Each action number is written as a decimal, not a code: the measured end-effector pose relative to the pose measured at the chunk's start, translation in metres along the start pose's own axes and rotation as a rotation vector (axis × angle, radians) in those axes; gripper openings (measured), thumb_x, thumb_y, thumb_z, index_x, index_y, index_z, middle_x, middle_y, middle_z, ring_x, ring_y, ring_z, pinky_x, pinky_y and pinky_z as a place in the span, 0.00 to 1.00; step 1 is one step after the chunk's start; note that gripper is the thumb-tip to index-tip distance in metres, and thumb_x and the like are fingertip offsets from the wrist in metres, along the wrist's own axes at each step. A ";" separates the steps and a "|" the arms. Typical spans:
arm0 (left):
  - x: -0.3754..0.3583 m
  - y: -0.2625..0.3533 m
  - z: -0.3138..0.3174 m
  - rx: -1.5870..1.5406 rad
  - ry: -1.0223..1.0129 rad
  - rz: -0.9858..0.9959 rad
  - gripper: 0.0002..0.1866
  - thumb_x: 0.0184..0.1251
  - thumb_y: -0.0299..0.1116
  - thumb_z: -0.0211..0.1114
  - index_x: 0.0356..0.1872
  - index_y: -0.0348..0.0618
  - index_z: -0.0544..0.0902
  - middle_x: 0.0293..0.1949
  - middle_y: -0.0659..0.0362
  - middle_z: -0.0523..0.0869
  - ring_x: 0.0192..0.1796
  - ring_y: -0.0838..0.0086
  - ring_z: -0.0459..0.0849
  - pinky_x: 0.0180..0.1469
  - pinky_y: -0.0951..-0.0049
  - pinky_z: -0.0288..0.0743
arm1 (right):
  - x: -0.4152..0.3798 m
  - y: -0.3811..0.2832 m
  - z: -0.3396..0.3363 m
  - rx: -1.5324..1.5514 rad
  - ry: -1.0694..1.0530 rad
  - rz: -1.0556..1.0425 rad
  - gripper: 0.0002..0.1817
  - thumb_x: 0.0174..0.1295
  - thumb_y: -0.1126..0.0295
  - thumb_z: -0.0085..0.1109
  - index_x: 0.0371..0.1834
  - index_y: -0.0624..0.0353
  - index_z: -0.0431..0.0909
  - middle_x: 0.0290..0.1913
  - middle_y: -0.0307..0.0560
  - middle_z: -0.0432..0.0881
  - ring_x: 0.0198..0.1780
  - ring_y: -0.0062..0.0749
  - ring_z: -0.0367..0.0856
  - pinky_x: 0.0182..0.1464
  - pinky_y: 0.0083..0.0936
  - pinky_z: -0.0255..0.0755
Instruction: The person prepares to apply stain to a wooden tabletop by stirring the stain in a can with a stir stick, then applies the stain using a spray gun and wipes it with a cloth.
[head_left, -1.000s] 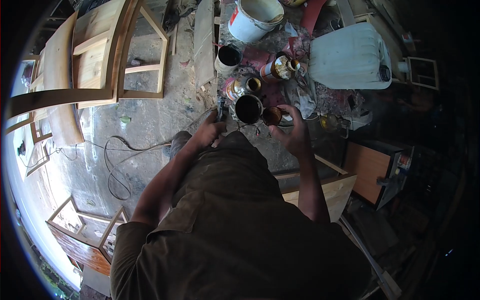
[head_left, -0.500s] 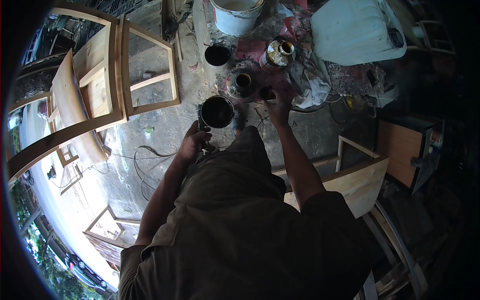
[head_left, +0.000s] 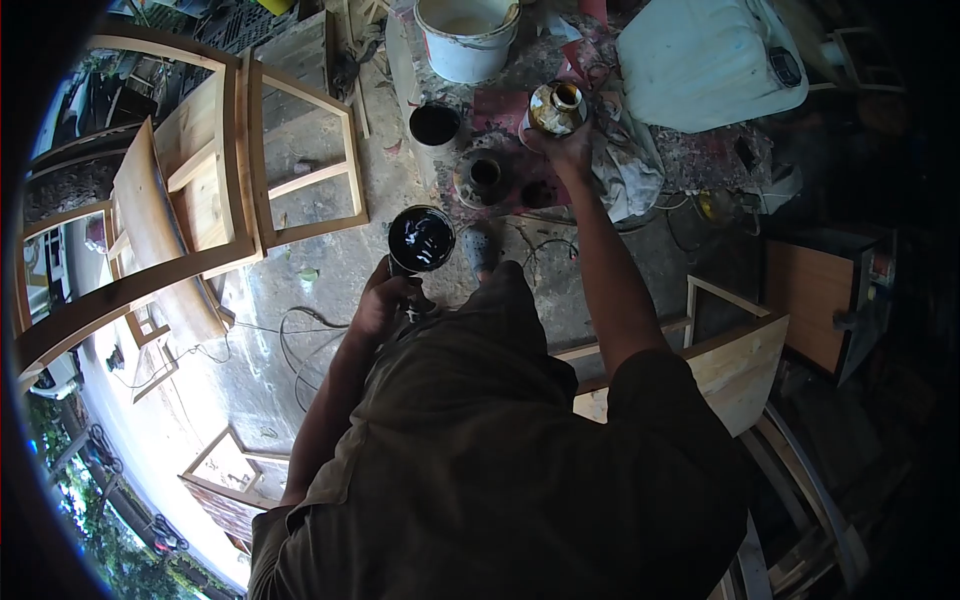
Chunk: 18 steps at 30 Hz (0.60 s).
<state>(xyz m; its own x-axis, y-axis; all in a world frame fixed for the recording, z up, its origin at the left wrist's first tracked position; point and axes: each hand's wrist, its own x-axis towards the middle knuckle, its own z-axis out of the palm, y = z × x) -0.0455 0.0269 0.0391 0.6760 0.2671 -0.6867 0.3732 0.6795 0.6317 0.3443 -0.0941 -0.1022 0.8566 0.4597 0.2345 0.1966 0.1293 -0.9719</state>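
Observation:
My left hand (head_left: pixel 383 303) is closed round the handle of a spray gun, whose open round cup (head_left: pixel 422 240) holds dark, shiny liquid. My right hand (head_left: pixel 566 152) grips a stained metal can (head_left: pixel 556 108) with a narrow open neck, at the table's near side. Left of that hand stands a dark-stained container (head_left: pixel 483 175) with a round opening. Behind it is a pot (head_left: pixel 435 125) with dark contents. A small dark round thing (head_left: pixel 539 194), perhaps a lid or shallow cup, lies near my right wrist.
On the paint-stained table (head_left: pixel 690 155) are a white bucket (head_left: pixel 466 55), a large whitish jerrycan (head_left: pixel 705 65) and a crumpled cloth (head_left: pixel 632 185). Wooden frames (head_left: pixel 245 150) stand at left, and a wooden panel (head_left: pixel 735 370) at right. A cable (head_left: pixel 285 345) lies on the floor.
My right hand has left the small dark round thing and moved up to take hold of the metal can. The spray gun's cup has shifted slightly down and left; its liquid now shines.

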 end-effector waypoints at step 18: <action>0.007 -0.012 -0.021 0.071 0.057 0.062 0.29 0.60 0.35 0.62 0.65 0.39 0.74 0.57 0.51 0.81 0.58 0.61 0.81 0.59 0.58 0.79 | -0.177 -0.058 -0.096 -0.505 -0.148 0.192 0.55 0.41 0.71 0.86 0.74 0.64 0.61 0.64 0.60 0.76 0.65 0.51 0.78 0.67 0.45 0.74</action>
<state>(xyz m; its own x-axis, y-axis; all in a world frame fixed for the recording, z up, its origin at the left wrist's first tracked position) -0.0586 0.0345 0.0192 0.6629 0.3471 -0.6634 0.3769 0.6109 0.6962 0.2271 -0.2676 -0.0895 0.8305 0.5568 0.0173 0.2792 -0.3891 -0.8779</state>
